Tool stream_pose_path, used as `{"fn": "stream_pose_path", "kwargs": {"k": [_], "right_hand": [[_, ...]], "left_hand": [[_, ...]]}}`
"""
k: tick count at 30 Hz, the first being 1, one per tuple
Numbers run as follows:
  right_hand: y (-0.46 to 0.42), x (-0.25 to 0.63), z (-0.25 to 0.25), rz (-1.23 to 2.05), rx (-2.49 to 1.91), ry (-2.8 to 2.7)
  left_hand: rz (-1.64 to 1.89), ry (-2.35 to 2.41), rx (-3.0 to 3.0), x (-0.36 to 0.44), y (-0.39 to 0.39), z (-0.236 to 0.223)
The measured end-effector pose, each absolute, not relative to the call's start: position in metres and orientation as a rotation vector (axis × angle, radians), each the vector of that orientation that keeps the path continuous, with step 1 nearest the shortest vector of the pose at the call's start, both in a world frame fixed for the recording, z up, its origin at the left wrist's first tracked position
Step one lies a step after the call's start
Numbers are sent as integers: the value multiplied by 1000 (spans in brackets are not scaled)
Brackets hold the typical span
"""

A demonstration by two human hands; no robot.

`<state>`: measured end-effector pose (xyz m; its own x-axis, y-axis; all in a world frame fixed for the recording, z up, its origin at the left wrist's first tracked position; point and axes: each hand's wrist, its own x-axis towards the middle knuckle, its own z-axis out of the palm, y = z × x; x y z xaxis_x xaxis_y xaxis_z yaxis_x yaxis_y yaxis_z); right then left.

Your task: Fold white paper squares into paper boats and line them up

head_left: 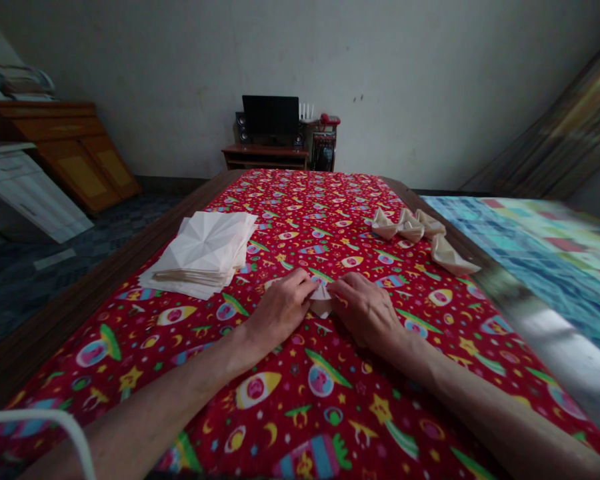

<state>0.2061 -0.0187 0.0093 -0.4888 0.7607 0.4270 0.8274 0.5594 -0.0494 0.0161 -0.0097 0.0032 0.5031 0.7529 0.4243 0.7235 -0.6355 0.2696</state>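
Note:
Between my hands, near the middle of the red patterned cloth (260, 420), is a small white folded paper (322, 305). My left hand (285, 300) has its fingers closed on the paper's left side. On the right side, my right hand (363, 303) pinches it with bent fingers. Most of the paper's two ends is hidden by the fingers. Left of my hands lies a stack of creased white paper squares (205, 243). Several folded paper boats (410, 225) stand at the right edge of the cloth, with one boat (450, 257) nearer to me.
The cloth covers a dark wooden table (180, 217). Beyond its far end stands a desk (265, 157) with a monitor (271, 117) and a red telephone (329, 120). A bed (520, 247) is on the right. A white cable (55, 415) crosses at lower left.

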Motion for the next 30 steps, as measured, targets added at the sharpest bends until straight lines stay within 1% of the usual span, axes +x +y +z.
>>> {"fn": "stream_pose_path", "kwargs": {"k": [2,5,9,12,17,22,26,30], "right_hand": [[-20,209,10,-268,-1151,-2465],[-20,214,10,-243,-1002,-2554],[-17,220,11,-229,-942,-2643],[-14,224,9,-179,-934,-2630],[-9,228,1,105,-1003,-2463],[-11,224,0,330,-1130,-2333],[-10,219,1,357,-1283,-2276],[-9,214,1,213,-1396,-2295]], "left_hand": [[764,1299,2763,14,-15,4],[735,1253,2869,11,-21,6],[670,1206,2966,8,-23,7],[705,1147,2930,6,-21,4],[908,1084,2681,3,-17,-5],[948,1193,2486,4,-12,-8],[906,1286,2488,6,-13,-6],[851,1397,2522,8,-15,-6]]}}
